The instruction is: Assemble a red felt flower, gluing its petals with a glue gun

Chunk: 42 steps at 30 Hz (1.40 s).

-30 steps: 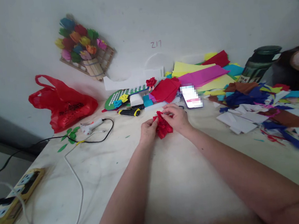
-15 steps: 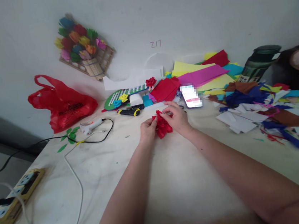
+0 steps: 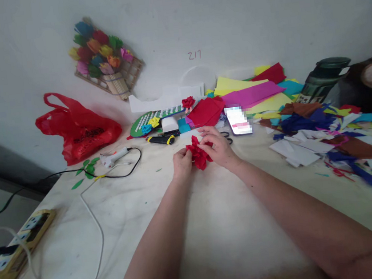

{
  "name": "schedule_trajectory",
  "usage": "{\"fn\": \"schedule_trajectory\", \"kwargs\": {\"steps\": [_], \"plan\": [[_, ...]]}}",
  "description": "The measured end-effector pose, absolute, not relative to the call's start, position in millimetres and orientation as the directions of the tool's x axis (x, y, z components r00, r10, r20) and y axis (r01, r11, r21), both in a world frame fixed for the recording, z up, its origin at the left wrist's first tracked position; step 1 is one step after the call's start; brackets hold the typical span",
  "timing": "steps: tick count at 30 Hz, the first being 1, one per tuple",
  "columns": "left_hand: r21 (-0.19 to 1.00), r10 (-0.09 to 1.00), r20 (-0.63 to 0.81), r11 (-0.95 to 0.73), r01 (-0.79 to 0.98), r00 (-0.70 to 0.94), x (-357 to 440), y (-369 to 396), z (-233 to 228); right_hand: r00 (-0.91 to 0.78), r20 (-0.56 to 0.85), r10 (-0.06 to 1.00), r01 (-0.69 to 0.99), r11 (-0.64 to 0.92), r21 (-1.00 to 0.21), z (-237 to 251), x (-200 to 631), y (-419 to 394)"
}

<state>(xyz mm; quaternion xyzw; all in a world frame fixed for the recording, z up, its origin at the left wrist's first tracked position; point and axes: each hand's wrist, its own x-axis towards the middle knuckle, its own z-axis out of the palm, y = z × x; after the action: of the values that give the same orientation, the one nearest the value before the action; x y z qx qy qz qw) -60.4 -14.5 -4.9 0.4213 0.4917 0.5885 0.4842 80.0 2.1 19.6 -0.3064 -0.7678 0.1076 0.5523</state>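
Note:
Between my two hands is a red paper flower with several petals, held over the middle of the table. My left hand grips its left side, thumb and fingers closed. On its upper right, my right hand pinches a petal between thumb and index finger, the other fingers raised. Just beyond my right hand lie black scissors, partly hidden by it. A yellow-and-black utility knife rests farther back to the left. Behind it are small yellow flowers and another red flower.
At left are a glue gun, green leaves, a red plastic bag and a power strip with trailing cables. A phone, coloured paper sheets, scraps and a dark green bottle occupy the right.
The red flower has turned and shifted slightly left in my hands. My right hand has moved a little left, and more of the scissors shows.

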Motion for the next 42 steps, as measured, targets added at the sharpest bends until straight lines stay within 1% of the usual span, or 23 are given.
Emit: {"fn": "schedule_trajectory", "kwargs": {"steps": [3, 6, 8, 13, 20, 25, 27, 29, 32, 35, 37, 39, 42], "plan": [[0.984, 0.99, 0.032, -0.056, -0.168, -0.14, -61, -16, -2, -0.253, 0.749, 0.612, 0.314, 0.784, -0.535, 17, 81, 6], [0.98, 0.994, 0.04, -0.058, -0.191, -0.098, -60, -20, 3, -0.252, 0.698, 0.67, 0.324, 0.738, -0.591, 13, 84, 10], [0.98, 0.994, 0.049, -0.066, -0.186, -0.096, -59, -21, 4, -0.284, 0.669, 0.687, 0.334, 0.725, -0.602, 13, 85, 10], [0.986, 0.994, 0.051, -0.066, -0.156, -0.098, -59, -20, 2, -0.375, 0.643, 0.668, 0.384, 0.743, -0.548, 15, 88, 10], [0.993, 0.987, 0.096, -0.104, -0.062, -0.13, -62, -14, -6, -0.387, 0.592, 0.706, 0.465, 0.705, -0.536, 10, 87, 15], [0.994, 0.98, 0.107, -0.111, -0.009, -0.169, -63, -14, -7, -0.425, 0.578, 0.697, 0.474, 0.715, -0.513, 8, 87, 17], [0.994, 0.977, 0.109, -0.11, 0.006, -0.186, -64, -13, -8, -0.433, 0.604, 0.669, 0.461, 0.741, -0.489, 8, 87, 17], [0.994, 0.977, 0.104, -0.107, -0.009, -0.189, -64, -12, -10, -0.44, 0.648, 0.621, 0.451, 0.777, -0.439, 9, 87, 16], [0.993, 0.979, 0.092, -0.104, -0.056, -0.182, -65, -10, -11, -0.477, 0.699, 0.533, 0.485, 0.822, -0.297, 15, 84, 8], [0.99, 0.983, 0.067, -0.087, -0.115, -0.171, -65, -11, -9, -0.566, 0.693, 0.447, 0.512, 0.849, -0.129, 21, 79, -2], [0.985, 0.985, 0.052, -0.077, -0.154, -0.164, -65, -11, -8, -0.592, 0.691, 0.414, 0.516, 0.854, -0.069, 23, 76, -7], [0.983, 0.984, 0.05, -0.079, -0.168, -0.17, -65, -12, -6, -0.573, 0.701, 0.425, 0.547, 0.835, -0.059, 22, 76, -8], [0.986, 0.982, 0.06, -0.086, -0.142, -0.178, -65, -11, -6, -0.502, 0.707, 0.498, 0.615, 0.78, -0.113, 19, 79, -4]]}}
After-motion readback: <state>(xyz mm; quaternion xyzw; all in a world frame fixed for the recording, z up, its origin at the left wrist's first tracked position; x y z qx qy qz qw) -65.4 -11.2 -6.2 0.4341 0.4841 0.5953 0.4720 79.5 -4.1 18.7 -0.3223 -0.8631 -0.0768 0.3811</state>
